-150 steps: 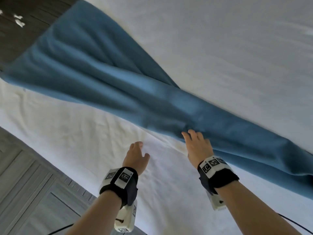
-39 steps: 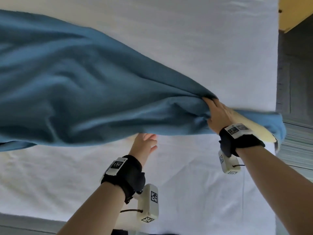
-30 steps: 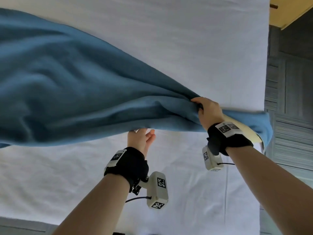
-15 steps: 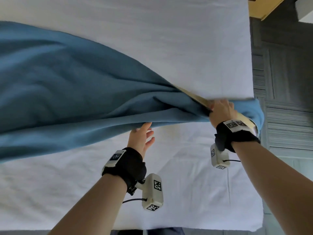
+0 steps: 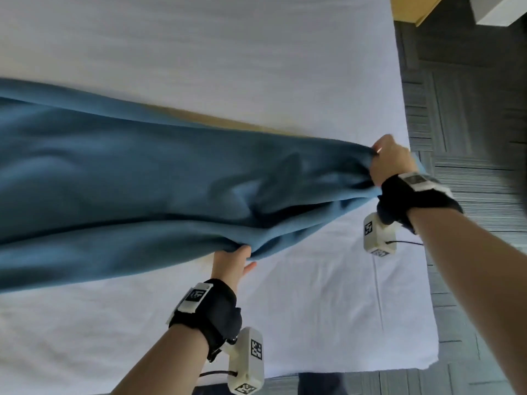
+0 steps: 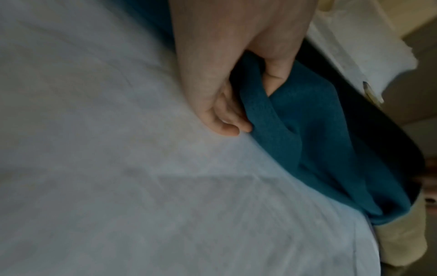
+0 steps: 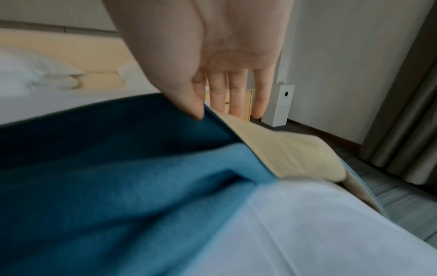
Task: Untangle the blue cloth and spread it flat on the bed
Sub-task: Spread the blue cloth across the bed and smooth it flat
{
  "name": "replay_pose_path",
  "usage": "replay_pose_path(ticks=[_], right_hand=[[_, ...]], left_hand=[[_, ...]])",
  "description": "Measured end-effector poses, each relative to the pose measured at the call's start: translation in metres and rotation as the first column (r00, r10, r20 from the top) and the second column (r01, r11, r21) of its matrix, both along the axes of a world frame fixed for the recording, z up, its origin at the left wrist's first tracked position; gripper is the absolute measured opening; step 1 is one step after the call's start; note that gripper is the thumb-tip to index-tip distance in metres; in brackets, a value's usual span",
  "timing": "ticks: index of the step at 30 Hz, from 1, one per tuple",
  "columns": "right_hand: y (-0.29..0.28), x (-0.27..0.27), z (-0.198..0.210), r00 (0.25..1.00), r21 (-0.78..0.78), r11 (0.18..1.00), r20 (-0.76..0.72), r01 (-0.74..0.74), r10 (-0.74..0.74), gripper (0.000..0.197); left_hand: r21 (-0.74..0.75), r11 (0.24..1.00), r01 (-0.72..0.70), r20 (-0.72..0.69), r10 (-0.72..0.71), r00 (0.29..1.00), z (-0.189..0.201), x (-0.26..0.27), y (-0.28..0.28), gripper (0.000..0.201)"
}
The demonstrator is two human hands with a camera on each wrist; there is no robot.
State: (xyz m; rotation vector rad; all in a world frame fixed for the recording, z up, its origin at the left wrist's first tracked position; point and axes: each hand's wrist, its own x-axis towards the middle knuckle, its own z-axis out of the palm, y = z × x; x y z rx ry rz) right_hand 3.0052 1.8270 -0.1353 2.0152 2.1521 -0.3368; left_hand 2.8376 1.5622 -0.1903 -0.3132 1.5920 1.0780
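Across the middle of the bed (image 5: 256, 52), the blue cloth (image 5: 142, 181) lies bunched and creased, reaching its right edge. Right hand (image 5: 389, 161) pinches the cloth's end there; left hand (image 5: 231, 265) grips its near hem. Spreading looks underway; next, pull the hem toward the near edge

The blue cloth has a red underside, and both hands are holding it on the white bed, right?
Not red. The right wrist view shows the blue cloth has a cream underside. The rest holds: the left hand and right hand both hold it on the white bed.
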Motion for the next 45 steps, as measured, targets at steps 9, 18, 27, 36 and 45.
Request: replay_pose_path(ticks=[9, 18, 27, 36, 45], right_hand=[[-0.025, 0.077, -0.056, 0.973, -0.029, 0.973, 0.003, -0.229, 0.229, 0.057], [0.018, 0.158, -0.076, 0.804, -0.059, 0.809, 0.091, -0.585, 0.588, 0.071], [0.107, 0.150, -0.025, 0.843, -0.034, 0.843, -0.040, -0.537, 0.536, 0.027], [0.100, 0.180, -0.068, 0.964, -0.397, 0.881, -0.047, -0.258, 0.261, 0.068], [0.100, 0.205, -0.084, 0.949, -0.261, 0.937, -0.270, -0.233, 0.161, 0.049]], left_hand=[[0.132, 0.984, -0.118, 0.135, 0.100, 0.986, -0.007, 0.051, 0.040, 0.014], [0.099, 0.985, -0.140, -0.142, 0.153, 0.978, -0.011, 0.171, 0.114, 0.032], [0.158, 0.984, 0.079, 0.030, -0.085, 0.996, 0.011, 0.242, 0.132, 0.014], [0.099, 0.995, 0.021, 0.027, -0.024, 0.999, -0.001, 0.211, 0.152, 0.029], [0.185, 0.982, 0.047, 0.100, -0.066, 0.993, -0.004, 0.225, 0.177, 0.023]])
